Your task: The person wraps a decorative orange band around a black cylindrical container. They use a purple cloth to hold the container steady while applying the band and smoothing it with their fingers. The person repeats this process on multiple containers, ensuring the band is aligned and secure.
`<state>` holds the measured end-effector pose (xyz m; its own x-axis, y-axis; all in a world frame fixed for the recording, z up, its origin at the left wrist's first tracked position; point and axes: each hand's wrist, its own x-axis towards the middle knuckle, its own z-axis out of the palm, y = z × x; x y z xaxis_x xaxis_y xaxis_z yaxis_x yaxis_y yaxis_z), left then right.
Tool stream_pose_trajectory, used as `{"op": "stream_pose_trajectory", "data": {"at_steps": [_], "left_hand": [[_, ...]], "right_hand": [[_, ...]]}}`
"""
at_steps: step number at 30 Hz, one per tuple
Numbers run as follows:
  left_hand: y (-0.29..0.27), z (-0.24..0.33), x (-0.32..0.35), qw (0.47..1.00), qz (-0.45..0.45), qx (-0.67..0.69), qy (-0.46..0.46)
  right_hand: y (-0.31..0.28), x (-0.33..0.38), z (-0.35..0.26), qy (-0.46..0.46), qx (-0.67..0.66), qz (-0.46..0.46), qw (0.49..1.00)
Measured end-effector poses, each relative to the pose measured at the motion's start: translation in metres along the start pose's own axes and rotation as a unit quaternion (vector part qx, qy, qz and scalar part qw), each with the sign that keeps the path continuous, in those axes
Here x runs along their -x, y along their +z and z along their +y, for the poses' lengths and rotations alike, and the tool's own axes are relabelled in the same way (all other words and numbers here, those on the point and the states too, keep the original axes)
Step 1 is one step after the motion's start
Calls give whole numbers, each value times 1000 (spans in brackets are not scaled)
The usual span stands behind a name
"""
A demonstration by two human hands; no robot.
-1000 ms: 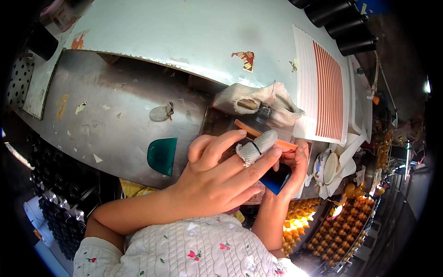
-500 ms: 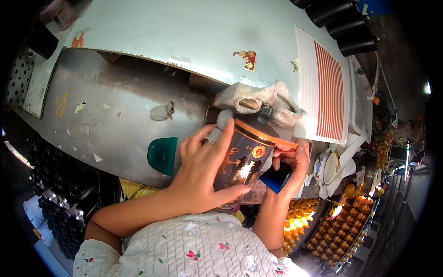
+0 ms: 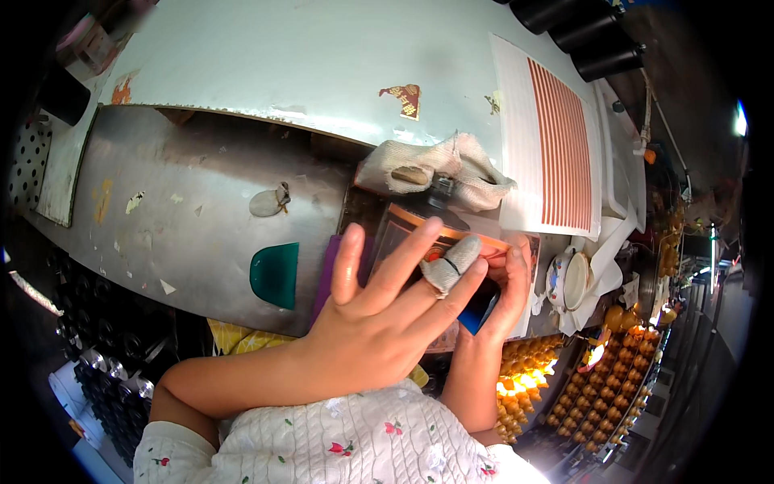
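Observation:
A dark cylinder with an orange band (image 3: pixel 407 216) near its far end lies in front of me, on a black fitting (image 3: pixel 441 192). My left hand (image 3: pixel 387 315) is spread open over it and hides most of its side. One left finger wears a grey cloth finger cover (image 3: pixel 453 264). At the cylinder's right, my right hand (image 3: pixel 509 294) is closed round a dark blue flat scraper (image 3: pixel 480 311), its fingertips by the orange band. Whether the left fingertips press on the cylinder, I cannot tell.
On the metal bench lie a green scraper (image 3: pixel 275 276) and a small grey cloth piece (image 3: pixel 270 201). A beige cloth (image 3: pixel 476 168) is draped behind the cylinder. At right are a striped sheet (image 3: pixel 564 145), a bowl (image 3: pixel 576 281) and racks of amber-coloured pieces (image 3: pixel 601 387).
My left hand has let go of the cylinder's left side and moved right across it, fingers spreading. The right hand stays beside the orange band with the blue scraper. The view has shifted slightly.

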<state>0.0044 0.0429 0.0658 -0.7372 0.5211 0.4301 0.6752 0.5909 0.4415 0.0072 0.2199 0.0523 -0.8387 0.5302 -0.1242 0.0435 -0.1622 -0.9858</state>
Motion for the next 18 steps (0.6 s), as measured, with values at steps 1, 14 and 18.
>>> {"op": "stream_pose_trajectory", "data": {"at_steps": [1, 14, 18], "left_hand": [[2, 2, 0, 1000, -11, -7, 18], [5, -52, 21, 935, -79, 325, -117], [-6, -39, 14, 976, -64, 191, -76]], "right_hand": [[-1, 0, 0, 0, 0, 1, 1000], [1, -6, -22, -75, 112, -115, 984], [6, -3, -34, -65, 125, -120, 983]]}}
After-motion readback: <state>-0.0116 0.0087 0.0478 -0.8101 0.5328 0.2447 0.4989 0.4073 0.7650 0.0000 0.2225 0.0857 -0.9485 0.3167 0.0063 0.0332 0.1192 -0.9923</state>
